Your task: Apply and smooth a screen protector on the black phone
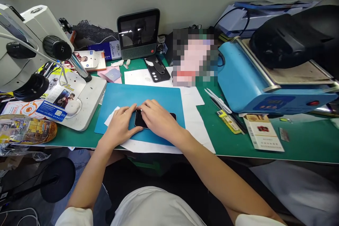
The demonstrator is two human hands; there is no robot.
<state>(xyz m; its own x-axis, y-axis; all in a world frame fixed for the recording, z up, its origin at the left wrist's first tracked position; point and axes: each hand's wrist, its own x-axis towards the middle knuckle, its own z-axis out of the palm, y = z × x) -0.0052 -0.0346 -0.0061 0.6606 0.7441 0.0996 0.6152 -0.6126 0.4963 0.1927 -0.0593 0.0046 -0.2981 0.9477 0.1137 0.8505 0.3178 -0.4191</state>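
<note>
A black phone (139, 121) lies flat on a blue mat (159, 97) at the middle of the green bench. My left hand (120, 123) rests at its left end, fingers curled over the top corner and thumb along the near edge. My right hand (157, 118) lies across the phone's middle and right part, fingers bent and pressing down near its top edge. Most of the phone is hidden under this hand; only its left part and right end show. A small white paper (111, 116) sits on the mat beside my left hand.
A white microscope (34, 42) stands at the left on a base (90, 106) bearing printed cards. A small screen (138, 33) sits at the back, a black tool tray (158, 69) before it. At the right are a blue machine (254, 81), tweezers (218, 100) and a small box (263, 132).
</note>
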